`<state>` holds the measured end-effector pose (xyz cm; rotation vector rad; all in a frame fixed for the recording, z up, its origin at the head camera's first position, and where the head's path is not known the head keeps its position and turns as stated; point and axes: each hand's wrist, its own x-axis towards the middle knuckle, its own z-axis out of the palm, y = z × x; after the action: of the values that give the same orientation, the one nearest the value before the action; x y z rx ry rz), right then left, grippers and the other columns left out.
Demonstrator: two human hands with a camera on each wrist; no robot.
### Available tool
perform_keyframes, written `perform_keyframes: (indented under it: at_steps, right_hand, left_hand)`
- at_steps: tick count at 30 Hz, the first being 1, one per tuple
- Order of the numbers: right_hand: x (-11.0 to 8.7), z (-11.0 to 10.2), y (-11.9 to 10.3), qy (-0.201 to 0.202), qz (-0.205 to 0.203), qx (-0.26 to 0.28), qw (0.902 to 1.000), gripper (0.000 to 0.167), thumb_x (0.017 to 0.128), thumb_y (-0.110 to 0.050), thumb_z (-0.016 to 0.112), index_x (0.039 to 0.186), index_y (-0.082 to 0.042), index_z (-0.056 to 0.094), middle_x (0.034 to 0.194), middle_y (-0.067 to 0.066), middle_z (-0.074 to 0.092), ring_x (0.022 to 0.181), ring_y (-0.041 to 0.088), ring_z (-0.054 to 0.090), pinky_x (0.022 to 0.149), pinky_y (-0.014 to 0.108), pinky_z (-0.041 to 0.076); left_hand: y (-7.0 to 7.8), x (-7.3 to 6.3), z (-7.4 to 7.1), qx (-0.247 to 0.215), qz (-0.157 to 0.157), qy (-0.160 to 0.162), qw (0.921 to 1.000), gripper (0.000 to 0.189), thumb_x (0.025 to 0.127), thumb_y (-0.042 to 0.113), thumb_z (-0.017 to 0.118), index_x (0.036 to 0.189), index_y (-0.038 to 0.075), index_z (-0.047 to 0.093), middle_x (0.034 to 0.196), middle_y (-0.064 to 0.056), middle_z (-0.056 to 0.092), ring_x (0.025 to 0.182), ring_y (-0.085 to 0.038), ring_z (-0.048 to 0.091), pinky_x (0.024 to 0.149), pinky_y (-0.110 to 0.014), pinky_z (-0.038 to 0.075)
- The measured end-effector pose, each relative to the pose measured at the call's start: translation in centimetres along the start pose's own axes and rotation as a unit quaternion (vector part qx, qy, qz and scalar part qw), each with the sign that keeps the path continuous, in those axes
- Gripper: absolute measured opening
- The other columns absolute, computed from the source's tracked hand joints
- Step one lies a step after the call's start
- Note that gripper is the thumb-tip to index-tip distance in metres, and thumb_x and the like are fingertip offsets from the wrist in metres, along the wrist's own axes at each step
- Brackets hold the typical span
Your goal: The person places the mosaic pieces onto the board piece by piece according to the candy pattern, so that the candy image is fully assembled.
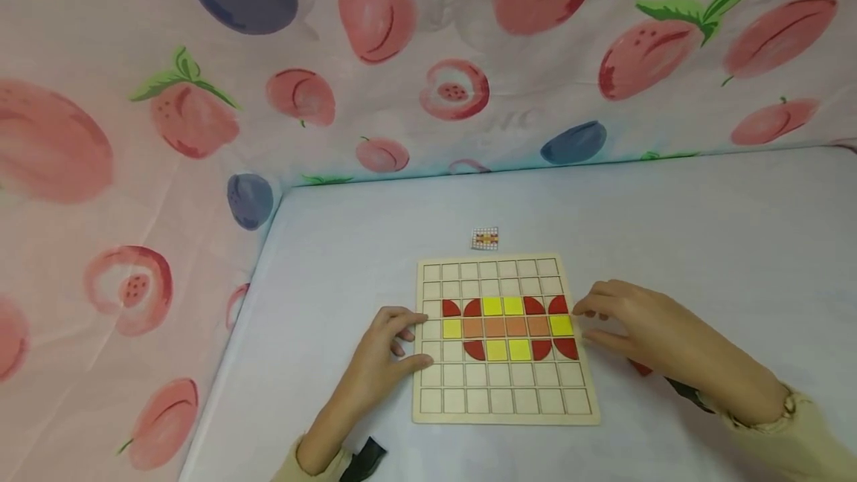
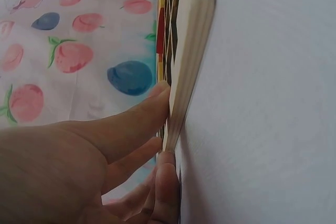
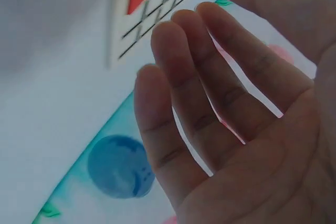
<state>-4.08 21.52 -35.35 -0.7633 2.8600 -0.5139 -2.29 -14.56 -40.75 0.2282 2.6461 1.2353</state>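
A square wooden grid board [image 1: 498,396] lies flat on the table, bearing red quarter-circle tiles [image 1: 474,349], yellow square tiles [image 1: 497,349] and orange square tiles [image 1: 495,326] in its middle rows. At the board's left edge, my left hand [image 1: 382,352] touches the rim with its thumb and fingertips, also visible in the left wrist view. My right hand [image 1: 619,315] hovers at the right edge beside the end tiles, fingers loosely bent. In the right wrist view its palm and spread fingers [image 3: 170,56] hold nothing.
Behind the board lies a small printed card [image 1: 485,238] with a grid pattern. A red piece [image 1: 639,368] lies partly hidden under the right forearm. Fruit-printed cloth [image 1: 402,125] hangs along the back and left of the pale table [image 1: 321,259].
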Motion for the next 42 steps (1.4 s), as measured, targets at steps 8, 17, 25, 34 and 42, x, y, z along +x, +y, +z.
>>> perform_keyframes:
  at_steps: [8,17,25,34,42]
  right_hand:
    - [-2.2,1.0,2.1,-0.056,0.042,0.0,0.9975,0.031,0.077,-0.031,0.085,0.103,-0.019,0.074,0.099,-0.01,0.064,0.089,0.012,0.06,0.078,0.039,0.057]
    - [-3.7,2.0,4.0,-0.099,0.045,-0.002,0.994,0.036,0.071,-0.028,0.089,0.101,-0.017,0.073,0.103,-0.007,0.064,0.094,0.017,0.058,0.082,0.041,0.057]
    - [-4.2,2.6,5.0,-0.083,0.009,0.026,0.9962,0.03,0.073,-0.019,0.087,0.087,-0.026,0.062,0.086,-0.014,0.05,0.076,0.0,0.044,0.063,0.022,0.047]
    - [-4.4,2.7,4.8,-0.06,0.026,0.082,0.9944,0.035,0.073,-0.016,0.087,0.085,-0.023,0.055,0.076,-0.016,0.046,0.068,-0.005,0.042,0.058,0.018,0.043]
    - [-4.0,2.5,4.6,-0.056,0.032,0.104,0.9925,0.034,0.074,-0.017,0.087,0.081,-0.024,0.054,0.072,-0.016,0.046,0.066,-0.004,0.043,0.056,0.018,0.041]
  left_hand:
    - [0.2,0.0,0.0,0.005,0.005,-0.002,1.0,0.054,0.078,0.01,0.084,0.128,0.011,0.064,0.129,-0.005,0.051,0.085,-0.014,0.053,0.075,-0.022,0.05]
    - [0.2,-0.1,0.1,0.002,0.009,-0.001,1.0,0.054,0.079,0.01,0.084,0.129,0.011,0.064,0.13,-0.003,0.051,0.087,-0.013,0.052,0.074,-0.022,0.049]
    - [0.1,-0.1,0.1,0.006,0.009,0.001,0.9999,0.054,0.079,0.011,0.084,0.128,0.011,0.064,0.131,-0.004,0.051,0.087,-0.013,0.052,0.074,-0.022,0.049]
    - [0.0,-0.2,0.0,0.004,0.011,0.007,0.9999,0.053,0.078,0.011,0.084,0.127,0.011,0.065,0.129,-0.005,0.051,0.084,-0.014,0.052,0.073,-0.022,0.049]
    - [0.0,-0.2,0.0,0.006,-0.001,0.0,1.0,0.054,0.079,0.014,0.084,0.129,0.013,0.064,0.13,-0.002,0.05,0.084,-0.013,0.05,0.074,-0.022,0.047]
